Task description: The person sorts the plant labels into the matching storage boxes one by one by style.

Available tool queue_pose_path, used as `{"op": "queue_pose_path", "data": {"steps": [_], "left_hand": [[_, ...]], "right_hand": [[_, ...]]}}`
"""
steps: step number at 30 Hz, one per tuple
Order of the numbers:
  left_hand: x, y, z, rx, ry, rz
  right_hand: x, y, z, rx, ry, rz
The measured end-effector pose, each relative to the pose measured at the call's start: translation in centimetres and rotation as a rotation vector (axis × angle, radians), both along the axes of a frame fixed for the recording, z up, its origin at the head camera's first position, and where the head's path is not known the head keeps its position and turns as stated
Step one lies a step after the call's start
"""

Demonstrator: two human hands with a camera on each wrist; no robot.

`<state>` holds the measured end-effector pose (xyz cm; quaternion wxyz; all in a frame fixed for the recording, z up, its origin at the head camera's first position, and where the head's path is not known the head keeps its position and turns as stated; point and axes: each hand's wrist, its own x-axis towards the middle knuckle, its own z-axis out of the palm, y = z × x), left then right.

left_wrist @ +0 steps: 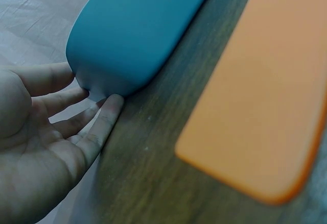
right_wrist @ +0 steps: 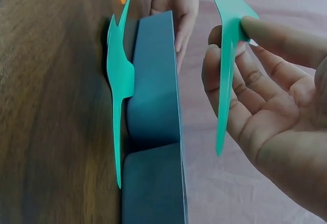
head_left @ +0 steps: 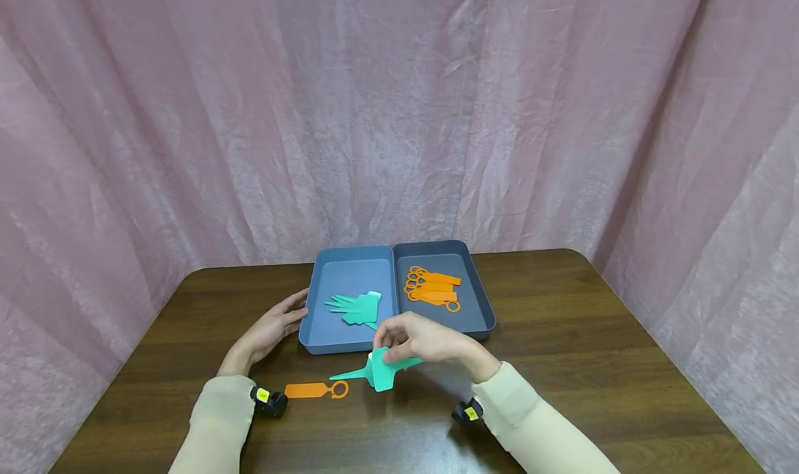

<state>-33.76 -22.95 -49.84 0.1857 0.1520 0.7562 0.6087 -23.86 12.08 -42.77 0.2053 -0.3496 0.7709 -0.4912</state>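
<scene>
My right hand (head_left: pixel 431 339) pinches a mint-green T-shaped plant label (right_wrist: pixel 225 71) between thumb and fingers, close in front of the blue tray (head_left: pixel 349 348). More green labels (right_wrist: pixel 120 76) lie on the table against the tray's front wall, partly overlapped by the held one in the head view. My left hand (head_left: pixel 271 332) touches the left side of the blue tray, its fingers fairly straight at the corner. Several green labels (head_left: pixel 362 309) lie fanned inside that tray. Near my left wrist, an orange tag with a ring end (head_left: pixel 306 391) lies flat on the table.
A dark grey tray (head_left: pixel 480 300) stands against the blue tray's right side, with several orange ring tags (head_left: pixel 433 286) in it. Both trays sit near the far edge of the brown wooden table (head_left: pixel 593 363). A pink curtain (head_left: pixel 399 113) hangs behind.
</scene>
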Motion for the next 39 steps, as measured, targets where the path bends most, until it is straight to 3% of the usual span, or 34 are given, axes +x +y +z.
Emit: {"op": "queue_pose_path", "data": {"steps": [9, 20, 33, 39], "left_hand": [[-0.1, -0.1, -0.2, 0.007, -0.001, -0.003], [-0.1, 0.1, -0.1, 0.012, -0.002, -0.002], [-0.1, -0.2, -0.1, 0.006, 0.004, -0.002], [0.0, 0.0, -0.2, 0.008, 0.001, -0.011]], "right_hand": [[-0.4, 0.8, 0.4, -0.065, -0.043, -0.194], [-0.5, 0.8, 0.7, -0.139, -0.014, -0.311], [-1.5, 0.4, 0.4, -0.239, -0.032, -0.330], [-2.8, -0.3, 1.0, -0.184, 0.017, -0.331]]}}
